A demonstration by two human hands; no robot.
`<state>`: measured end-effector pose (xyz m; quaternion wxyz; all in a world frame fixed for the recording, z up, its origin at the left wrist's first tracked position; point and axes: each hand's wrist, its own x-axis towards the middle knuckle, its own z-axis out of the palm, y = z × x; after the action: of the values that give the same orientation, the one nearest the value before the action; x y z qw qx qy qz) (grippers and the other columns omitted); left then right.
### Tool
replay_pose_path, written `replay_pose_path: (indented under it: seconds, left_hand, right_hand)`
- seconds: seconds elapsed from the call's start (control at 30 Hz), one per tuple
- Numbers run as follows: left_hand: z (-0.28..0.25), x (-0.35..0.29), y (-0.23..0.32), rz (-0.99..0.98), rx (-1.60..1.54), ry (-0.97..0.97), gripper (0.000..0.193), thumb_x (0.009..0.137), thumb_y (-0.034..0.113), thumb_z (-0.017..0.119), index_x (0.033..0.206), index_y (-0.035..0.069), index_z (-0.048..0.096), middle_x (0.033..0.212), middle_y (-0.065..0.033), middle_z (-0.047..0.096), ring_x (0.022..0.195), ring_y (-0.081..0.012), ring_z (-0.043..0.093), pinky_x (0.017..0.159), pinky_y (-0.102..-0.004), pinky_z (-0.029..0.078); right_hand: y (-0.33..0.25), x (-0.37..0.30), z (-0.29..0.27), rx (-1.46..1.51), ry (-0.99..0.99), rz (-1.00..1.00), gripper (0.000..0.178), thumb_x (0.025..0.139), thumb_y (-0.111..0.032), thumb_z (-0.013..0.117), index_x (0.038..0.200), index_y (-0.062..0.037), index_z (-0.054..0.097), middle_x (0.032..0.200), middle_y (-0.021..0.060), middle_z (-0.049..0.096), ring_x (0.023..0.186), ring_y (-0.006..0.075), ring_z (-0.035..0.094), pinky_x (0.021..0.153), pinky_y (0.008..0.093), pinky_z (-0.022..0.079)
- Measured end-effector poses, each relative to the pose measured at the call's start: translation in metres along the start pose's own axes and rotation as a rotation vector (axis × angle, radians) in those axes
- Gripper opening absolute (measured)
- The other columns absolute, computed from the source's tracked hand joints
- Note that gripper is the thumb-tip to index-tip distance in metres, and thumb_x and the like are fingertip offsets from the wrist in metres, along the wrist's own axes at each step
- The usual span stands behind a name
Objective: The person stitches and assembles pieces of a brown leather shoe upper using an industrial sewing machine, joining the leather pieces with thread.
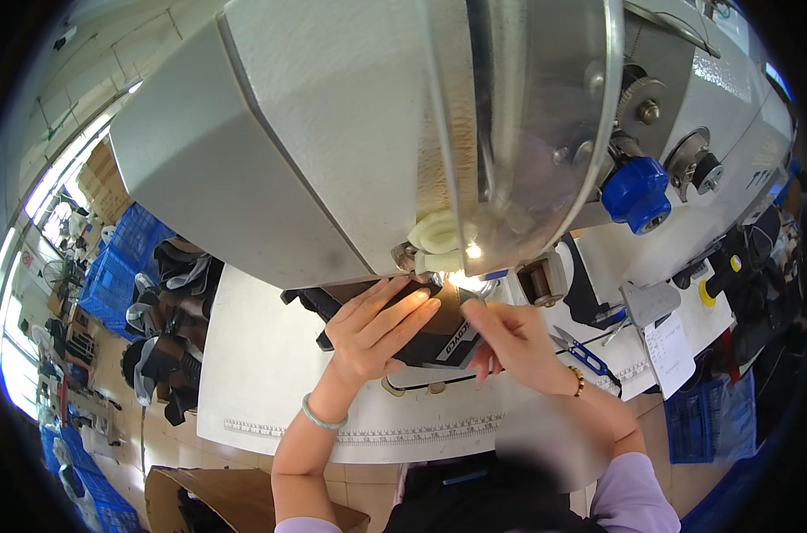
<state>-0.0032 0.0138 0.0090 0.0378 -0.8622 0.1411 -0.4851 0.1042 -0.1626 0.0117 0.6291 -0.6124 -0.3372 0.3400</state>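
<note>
My left hand [372,330] lies on a black and brown sewn piece [441,323], its fingers stretched flat toward the lit needle area of a large sewing machine [306,115]. The thumb rests lower, by the piece's near edge. My right hand [516,342] pinches the right edge of the same piece, thumb on top and fingers curled below. A pale printed label [457,342] shows on the piece beside that hand. A bright lamp lights the spot between both hands. The needle itself is hidden by the machine head and glare.
The white table [270,382] carries a printed ruler along its front edge. Blue-handled scissors [585,357], a thread bobbin [543,280] and a paper slip [668,351] lie to the right. Blue crates [123,266] with dark pieces stand left; a cardboard box [234,497] sits below.
</note>
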Motion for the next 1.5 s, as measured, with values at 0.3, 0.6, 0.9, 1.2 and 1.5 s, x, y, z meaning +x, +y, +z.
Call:
replay_pose_path:
  seconds: [0.3,0.6,0.9,1.2,1.5]
  left_hand:
    - [0.003,0.01,-0.009,0.064,-0.071,-0.003,0.047,0.053,0.011,0.053,0.098,0.014,0.067,0.097,0.0001,0.06,0.089,-0.0243,0.062,0.065,-0.0292,0.051]
    - [-0.013,0.012,0.038,-0.178,0.052,-0.299,0.055,0.055,0.0,0.059,0.109,0.01,0.062,0.109,-0.0069,0.051,0.108,-0.0271,0.05,0.092,-0.0428,0.04]
    - [-0.006,0.01,0.041,-0.194,0.038,-0.182,0.051,0.061,-0.006,0.051,0.11,0.003,0.06,0.109,-0.0119,0.053,0.102,-0.0272,0.055,0.086,-0.0391,0.047]
    - [-0.028,-0.026,0.038,-0.346,-0.134,0.07,0.024,0.075,0.005,0.046,0.088,-0.003,0.065,0.094,-0.0165,0.06,0.087,-0.0252,0.059,0.077,-0.0364,0.047]
    - [0.001,0.013,0.037,-1.49,-1.563,0.039,0.028,0.088,0.021,0.052,0.106,0.0,0.053,0.087,-0.0113,0.063,0.071,-0.0181,0.062,0.059,-0.0319,0.05]
  right_hand:
    - [0.028,0.105,-0.047,-0.164,0.165,-0.287,0.015,0.081,-0.009,0.056,0.091,0.0014,0.059,0.085,0.0097,0.062,0.07,0.0108,0.057,0.056,0.0214,0.043]
    - [0.049,0.137,-0.035,0.485,-0.26,-0.094,0.016,0.081,-0.008,0.059,0.096,-0.0036,0.061,0.089,0.0066,0.063,0.074,0.0133,0.061,0.063,0.0266,0.053]
    - [0.034,0.121,-0.023,0.556,-0.137,-0.148,0.021,0.09,-0.015,0.048,0.109,-0.0056,0.053,0.096,0.0046,0.061,0.084,0.0122,0.059,0.07,0.0268,0.052]
    - [0.016,0.107,-0.021,0.651,0.041,-0.205,0.023,0.091,-0.014,0.043,0.111,-0.0035,0.049,0.096,0.0059,0.06,0.084,0.0136,0.06,0.07,0.0264,0.051]
    - [0.014,0.093,-0.009,0.688,0.173,-0.239,0.022,0.09,-0.01,0.04,0.106,-0.0004,0.051,0.093,0.0072,0.06,0.079,0.0149,0.061,0.068,0.0262,0.051]
